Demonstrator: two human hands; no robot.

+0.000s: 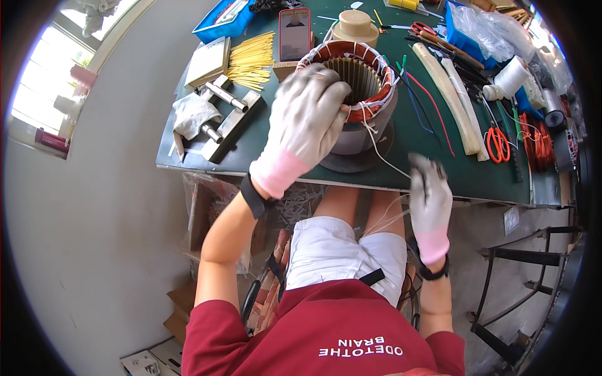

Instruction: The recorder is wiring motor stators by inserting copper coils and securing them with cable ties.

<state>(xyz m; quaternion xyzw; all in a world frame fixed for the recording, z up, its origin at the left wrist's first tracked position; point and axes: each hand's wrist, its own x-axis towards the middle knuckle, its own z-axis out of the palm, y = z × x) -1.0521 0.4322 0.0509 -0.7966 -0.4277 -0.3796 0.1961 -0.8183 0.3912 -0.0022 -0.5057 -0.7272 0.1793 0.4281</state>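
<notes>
A motor stator [354,139] stands upright on the green table in front of me, with copper windings [378,103] ringing its top and white lacing wrapped around them. My left hand [310,109], in a white glove with a pink cuff, grips the near left part of the winding ring, its fingers curled over the rim. From the ring's near side a white lacing cord [382,155] runs toward my right hand [430,197]. That gloved hand is closed on the cord off the table's front edge, its fingertips slightly blurred. Loose cord hangs below it over my lap.
Left of the stator lie a metal fixture [232,125], yellow strips [252,59] and a phone [295,34]. A cream round block [355,28] stands behind it. To the right are coloured leads [433,103], a pale stick [446,97], orange scissors [498,145] and a white thread spool [511,76].
</notes>
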